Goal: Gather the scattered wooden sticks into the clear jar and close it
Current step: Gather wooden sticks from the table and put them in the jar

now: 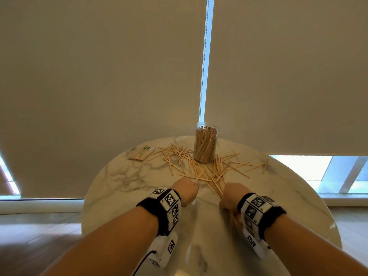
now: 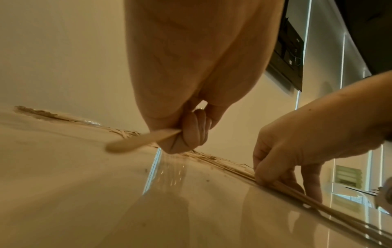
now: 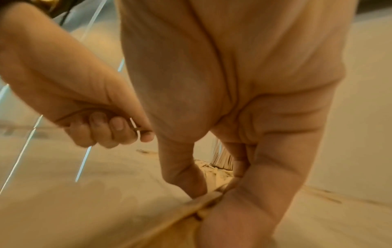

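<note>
A clear jar [image 1: 206, 143], open-topped and packed with upright wooden sticks, stands at the far side of the round marble table [image 1: 123, 188]. Loose wooden sticks [image 1: 199, 166] lie scattered around and in front of it. My left hand [image 1: 188, 189] pinches one stick [image 2: 144, 139] in curled fingers just above the near edge of the pile. My right hand [image 1: 231, 195] curls over a bundle of sticks [image 2: 297, 193] lying on the table, thumb and fingers pressed against them [image 3: 210, 199]. No lid is in view.
A clear wrapper holding more sticks [image 1: 142, 154] lies at the table's far left. Roller blinds [image 1: 99, 76] hang right behind the table, with a bright window strip [image 1: 298, 168] at the right. Wooden floor [image 1: 39, 236] surrounds the table.
</note>
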